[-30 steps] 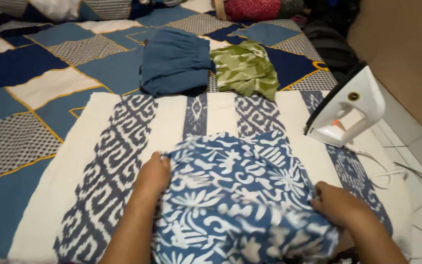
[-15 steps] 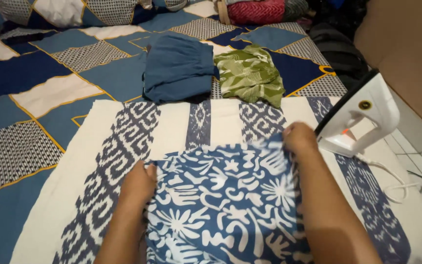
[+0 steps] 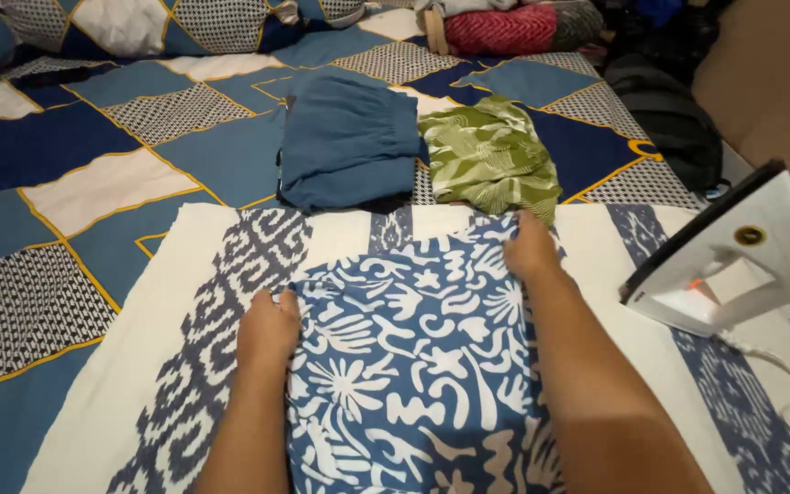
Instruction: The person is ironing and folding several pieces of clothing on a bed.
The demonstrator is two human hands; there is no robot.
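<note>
Right hand [image 3: 529, 245] pinches the far corner of the blue-and-white printed cloth [image 3: 413, 366]; left hand [image 3: 269, 329] clamps its near left edge; the cloth lies flat on the patterned ironing mat [image 3: 230, 265], long axis running away toward the folded green garment [image 3: 491, 157]; right hand nearer it.

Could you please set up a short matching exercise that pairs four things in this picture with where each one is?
Things:
1. iron
2. green cloth
3. left hand
4. right hand

Places:
A. on the far corner of the print cloth
B. standing upright at the right edge
C. on the near left edge of the print cloth
D. folded beside the plain blue cloth

Pairs: 1-B, 2-D, 3-C, 4-A
</note>
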